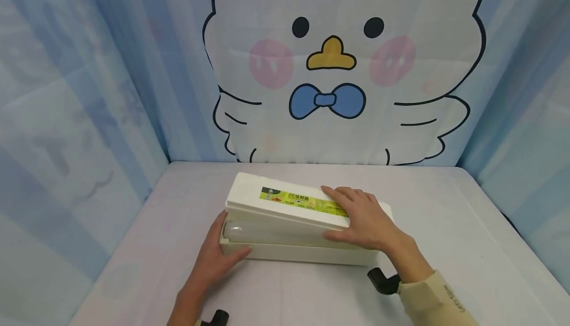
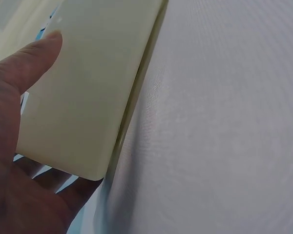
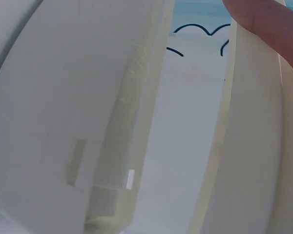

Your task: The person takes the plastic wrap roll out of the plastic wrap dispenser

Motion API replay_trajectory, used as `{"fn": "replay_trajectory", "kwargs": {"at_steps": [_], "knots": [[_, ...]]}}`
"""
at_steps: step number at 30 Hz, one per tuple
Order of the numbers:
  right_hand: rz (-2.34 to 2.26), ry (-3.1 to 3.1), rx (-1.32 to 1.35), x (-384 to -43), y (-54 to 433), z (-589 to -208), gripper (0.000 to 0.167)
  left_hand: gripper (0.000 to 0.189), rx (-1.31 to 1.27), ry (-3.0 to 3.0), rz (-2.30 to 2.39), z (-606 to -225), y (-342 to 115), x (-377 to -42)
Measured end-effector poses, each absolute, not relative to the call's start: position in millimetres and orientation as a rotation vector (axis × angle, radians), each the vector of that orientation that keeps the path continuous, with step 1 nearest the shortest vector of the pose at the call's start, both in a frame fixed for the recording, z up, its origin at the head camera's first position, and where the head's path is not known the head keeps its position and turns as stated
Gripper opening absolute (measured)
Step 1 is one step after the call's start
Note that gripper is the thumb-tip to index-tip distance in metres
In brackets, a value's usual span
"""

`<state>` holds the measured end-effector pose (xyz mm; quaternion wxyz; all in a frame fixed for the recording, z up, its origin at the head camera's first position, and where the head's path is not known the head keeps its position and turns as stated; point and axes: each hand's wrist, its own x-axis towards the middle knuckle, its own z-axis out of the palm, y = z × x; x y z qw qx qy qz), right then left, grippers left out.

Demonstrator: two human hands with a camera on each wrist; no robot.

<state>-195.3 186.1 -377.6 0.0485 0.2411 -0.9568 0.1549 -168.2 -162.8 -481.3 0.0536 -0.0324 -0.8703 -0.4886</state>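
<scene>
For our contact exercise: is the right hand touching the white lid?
Touching. The head view shows the right hand gripping the white lid, fingers across its top, thumb at its front edge.

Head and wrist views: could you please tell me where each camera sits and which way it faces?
Head: on the head, facing forward and down at the box and patterned curtain; left hand, right hand and forearms show.
Left wrist: on that wrist, facing the box's side and white cloth; left thumb and fingers show.
Right wrist: on that wrist, facing the gap beneath the tilted lid; right thumb shows.
Shared: head and left wrist views both show the left hand gripping the box.
</scene>
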Motion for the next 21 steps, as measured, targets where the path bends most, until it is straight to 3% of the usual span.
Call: {"fn": "replay_trajectory", "kwargs": {"at_steps": [21], "knots": [[0.524, -2.901, 0.502, -178, 240, -355, 0.097, 0.109, -0.141, -2.713, -1.343, -475, -160, -168]]}}
